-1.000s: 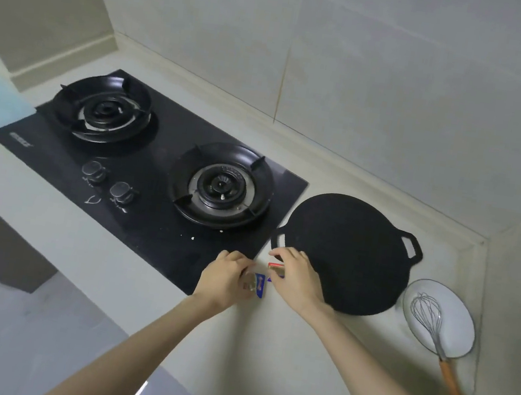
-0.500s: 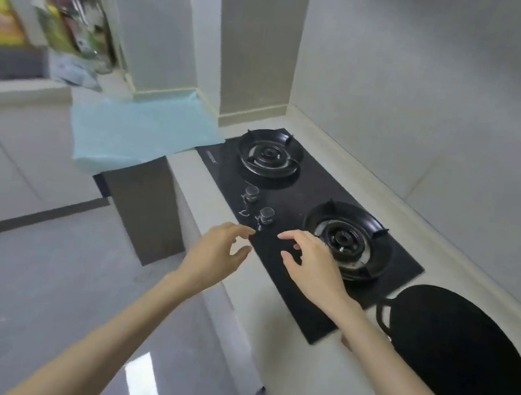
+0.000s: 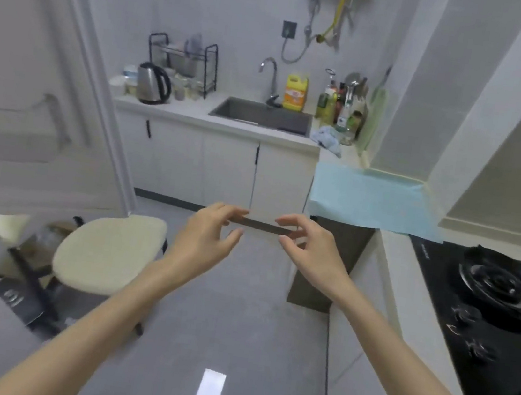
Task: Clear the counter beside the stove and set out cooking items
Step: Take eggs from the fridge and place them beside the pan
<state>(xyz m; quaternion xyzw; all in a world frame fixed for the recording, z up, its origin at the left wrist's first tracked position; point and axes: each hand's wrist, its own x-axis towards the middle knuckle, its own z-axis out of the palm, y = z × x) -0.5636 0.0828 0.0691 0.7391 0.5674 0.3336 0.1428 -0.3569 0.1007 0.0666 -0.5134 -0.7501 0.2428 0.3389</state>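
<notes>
Hands are held out in front of the body, above the grey floor (image 3: 234, 327) and well clear of every worktop. The left hand (image 3: 204, 239) and the right hand (image 3: 308, 254) are kept apart, with a gap between them. The fingers of each are loosely curled and the thumb is set away from them. Nothing is gripped in either one. The dark strip seen between them is the plinth of the cabinets behind.

The black stove (image 3: 483, 315) is seen at the right edge, set into the pale counter (image 3: 397, 283). One burner (image 3: 501, 281) is plainly visible on it, with two knobs (image 3: 465, 315) nearer the front edge. What lies at the lower right corner is cut off and cannot be made out. A light blue cloth (image 3: 369, 199) is spread over the counter just beyond the stove's far end, its near edge hanging over the front.

Further back, a sink (image 3: 264, 115) is set into a second worktop, with a faucet (image 3: 269, 74) behind it and a yellow bottle (image 3: 295, 92) just beside that. A cluster of bottles (image 3: 336, 104) is stood to the right of the sink, and a crumpled rag (image 3: 329, 138) is laid near them. A kettle (image 3: 151, 83) and a dish rack (image 3: 184, 59) are placed to the sink's left. A cream-cushioned stool (image 3: 107, 253) is stood on the floor at the left, below the left hand.
</notes>
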